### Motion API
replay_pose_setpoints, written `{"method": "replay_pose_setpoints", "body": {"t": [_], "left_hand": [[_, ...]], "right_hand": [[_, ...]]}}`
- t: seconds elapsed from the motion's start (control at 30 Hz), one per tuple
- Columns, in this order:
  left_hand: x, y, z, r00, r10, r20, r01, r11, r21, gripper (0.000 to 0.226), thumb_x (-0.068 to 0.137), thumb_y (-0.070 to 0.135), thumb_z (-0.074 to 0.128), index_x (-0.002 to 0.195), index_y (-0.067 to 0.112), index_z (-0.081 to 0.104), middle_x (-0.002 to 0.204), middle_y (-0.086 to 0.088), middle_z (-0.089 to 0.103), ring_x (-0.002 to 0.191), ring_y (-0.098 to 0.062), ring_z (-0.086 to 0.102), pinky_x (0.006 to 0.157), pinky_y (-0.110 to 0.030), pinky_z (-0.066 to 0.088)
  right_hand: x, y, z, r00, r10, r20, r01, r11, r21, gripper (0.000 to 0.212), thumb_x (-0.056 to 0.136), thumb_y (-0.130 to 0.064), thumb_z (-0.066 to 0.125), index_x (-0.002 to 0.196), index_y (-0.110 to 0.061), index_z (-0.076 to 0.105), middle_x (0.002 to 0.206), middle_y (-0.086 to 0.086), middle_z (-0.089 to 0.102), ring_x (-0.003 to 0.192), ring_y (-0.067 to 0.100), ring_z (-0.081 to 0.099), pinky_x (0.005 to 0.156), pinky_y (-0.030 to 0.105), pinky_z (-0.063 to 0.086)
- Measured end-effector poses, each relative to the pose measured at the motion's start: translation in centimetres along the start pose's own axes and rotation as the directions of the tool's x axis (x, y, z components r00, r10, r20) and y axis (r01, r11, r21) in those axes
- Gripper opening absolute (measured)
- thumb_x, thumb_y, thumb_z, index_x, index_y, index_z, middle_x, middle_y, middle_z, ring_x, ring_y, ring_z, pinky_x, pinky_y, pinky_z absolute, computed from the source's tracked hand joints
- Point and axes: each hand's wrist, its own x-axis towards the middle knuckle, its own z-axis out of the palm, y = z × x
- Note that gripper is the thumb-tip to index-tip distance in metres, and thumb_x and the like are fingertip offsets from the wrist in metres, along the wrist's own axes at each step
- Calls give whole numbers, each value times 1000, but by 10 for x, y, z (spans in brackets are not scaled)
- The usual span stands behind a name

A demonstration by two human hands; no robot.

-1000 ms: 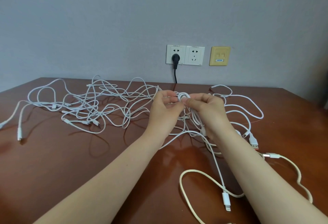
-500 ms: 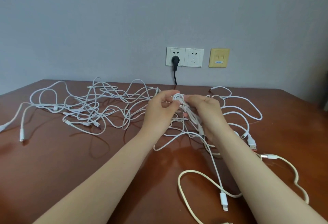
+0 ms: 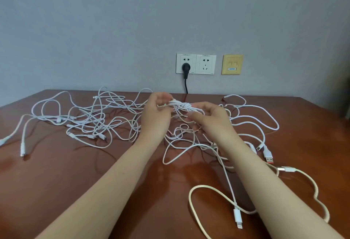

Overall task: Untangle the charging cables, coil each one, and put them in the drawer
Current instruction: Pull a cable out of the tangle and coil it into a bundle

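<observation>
Pinching a knotted white cable bundle point(image 3: 184, 106), left hand point(image 3: 156, 114) and right hand point(image 3: 212, 118) clamp its ends; tangled cables point(image 3: 94, 125) spread left, looped cables point(image 3: 251, 123) right, wall sockets point(image 3: 196, 64) beyond.

On the desk point(image 3: 56, 191), a tangle of charging cables point(image 3: 91, 117) spreads across the far left. At the middle, a cable bundle point(image 3: 184, 106) sits above the desk between the left grip point(image 3: 155, 113) and the right grip point(image 3: 210, 117). A USB plug point(image 3: 268, 156) lies right of the right forearm, and a Lightning plug point(image 3: 237, 218) lies nearest. On the wall behind, twin outlets point(image 3: 196, 64) stand left of a data socket plate point(image 3: 232, 64).
</observation>
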Motion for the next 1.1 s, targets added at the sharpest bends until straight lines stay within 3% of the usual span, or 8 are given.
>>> {"method": "replay_pose_setpoints", "body": {"t": [0.1,0.17,0.3,0.47,0.7,0.87,0.97,1.1], "left_hand": [[-1,-8,-5,898,405,169,-438,799,413,25,91,5,41,106,14,58,107,-1,52,95,-14,53,85,-21,41],[-3,-16,-7,811,486,327,-583,616,530,37,93,21,33,114,9,61,111,-10,55,101,-25,52,90,-33,40],[5,-20,-12,728,552,406,-672,462,579,41,90,26,36,113,9,66,107,-11,64,98,-27,53,83,-42,47],[9,-11,-19,628,660,413,-743,352,569,35,84,27,44,102,15,71,98,0,71,94,-13,42,77,-26,27],[12,-10,-51,629,629,457,-745,319,586,34,78,33,47,90,16,73,84,4,72,87,-10,43,73,-26,27],[19,5,-109,680,508,528,-717,310,625,28,77,36,55,88,18,74,84,5,72,87,-9,47,70,-21,23],[20,18,-146,725,408,555,-680,297,670,23,75,27,60,91,18,74,88,4,71,90,-20,59,75,-18,21],[18,25,-188,758,344,555,-646,277,711,19,82,18,64,100,17,72,91,2,70,92,-25,57,80,-28,31]], "right_hand": [[3,4,-1,981,-162,-104,142,974,-179,18,81,-9,67,79,-26,62,69,-7,64,50,0,55,55,15,43],[1,5,-1,962,-241,-125,209,951,-227,13,81,-11,68,83,-23,66,73,-9,65,63,5,58,64,19,46],[-3,4,1,934,-330,-133,290,923,-253,12,80,-11,69,81,-23,67,72,-15,65,69,3,60,66,14,45],[-5,1,5,925,-357,-129,324,920,-218,15,76,-12,75,77,-25,66,71,-18,66,67,-1,60,65,11,46],[-12,-2,16,929,-365,-52,341,905,-255,22,77,-8,70,79,-28,62,79,-8,69,76,9,65,73,25,52],[-18,-16,40,918,-381,107,393,843,-366,11,80,-9,69,87,-17,72,74,-11,66,67,-2,59,65,6,42],[-19,-32,65,922,-341,184,385,857,-342,11,80,-8,68,85,-16,73,76,-7,68,73,8,63,71,15,47],[-25,-48,111,898,-339,282,425,835,-349,10,80,-9,67,87,-12,73,80,-1,70,76,9,63,77,22,46]]}}
